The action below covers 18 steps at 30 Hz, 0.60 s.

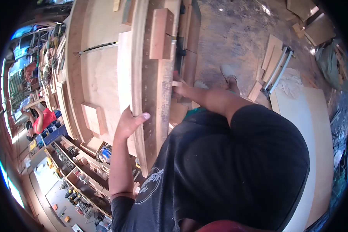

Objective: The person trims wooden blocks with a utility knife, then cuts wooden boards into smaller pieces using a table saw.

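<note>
Steadying a long, pale plywood board point(137, 77) with layered edges looks like the step in hand. It lies lengthwise along a wooden workbench point(165, 89) whose near edge is scuffed, just in front of the person's black T-shirt point(236, 166). The left hand point(127, 124) rests on the board with its thumb spread across the edge; the other fingers are hidden, so I cannot tell whether it grips or only presses. The right hand point(178, 87) reaches in at the bench's near side, its fingertips out of sight, and whether it is closed on anything cannot be told. A reddish-brown rectangular wood block point(161, 34) sits farther along the bench. The next move seems to call for even left-hand pressure, keeping the board aligned while the right hand works low.
</note>
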{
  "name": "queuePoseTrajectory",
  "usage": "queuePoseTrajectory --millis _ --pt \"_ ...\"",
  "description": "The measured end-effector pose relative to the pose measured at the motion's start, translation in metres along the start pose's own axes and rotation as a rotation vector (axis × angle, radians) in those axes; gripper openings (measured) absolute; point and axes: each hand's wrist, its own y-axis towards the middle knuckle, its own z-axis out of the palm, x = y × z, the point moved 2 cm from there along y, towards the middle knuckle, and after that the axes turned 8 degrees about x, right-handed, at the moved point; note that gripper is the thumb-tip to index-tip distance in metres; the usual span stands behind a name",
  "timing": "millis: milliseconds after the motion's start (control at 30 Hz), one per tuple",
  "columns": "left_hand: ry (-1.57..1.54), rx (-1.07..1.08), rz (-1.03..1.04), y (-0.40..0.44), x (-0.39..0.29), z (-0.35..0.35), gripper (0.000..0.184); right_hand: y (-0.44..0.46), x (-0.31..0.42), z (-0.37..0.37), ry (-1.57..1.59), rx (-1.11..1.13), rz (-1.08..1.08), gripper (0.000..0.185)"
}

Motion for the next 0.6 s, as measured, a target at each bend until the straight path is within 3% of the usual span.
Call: queuePoseTrajectory --millis 200,333,400,467,533,600 --pt "-0.061 -0.077 0.202 -0.003 0.005 0.0 0.092 -0.014 0.03 0.021 0.348 0.25 0.173 0.045" --pt "0.142 -0.13 0.097 -0.004 0.003 -0.009 0.091 -0.019 0.055 -0.003 0.302 0.336 0.278 0.047" --pt "0.172 -0.134 0.078 -0.002 0.007 -0.01 0.09 -0.032 0.083 -0.03 0.094 0.381 0.363 0.048" --pt "0.236 -0.098 -0.023 -0.001 0.008 -0.011 0.09 -0.052 0.162 -0.055 -0.582 0.589 0.553 0.047" --pt "0.226 -0.102 -0.006 -0.006 -0.003 -0.014 0.09 -0.052 0.207 -0.089 -1.025 1.121 0.771 0.038" --pt "0.244 -0.083 0.008 -0.006 -0.005 -0.015 0.088 -0.08 0.327 -0.102 -0.953 1.143 0.65 0.032"
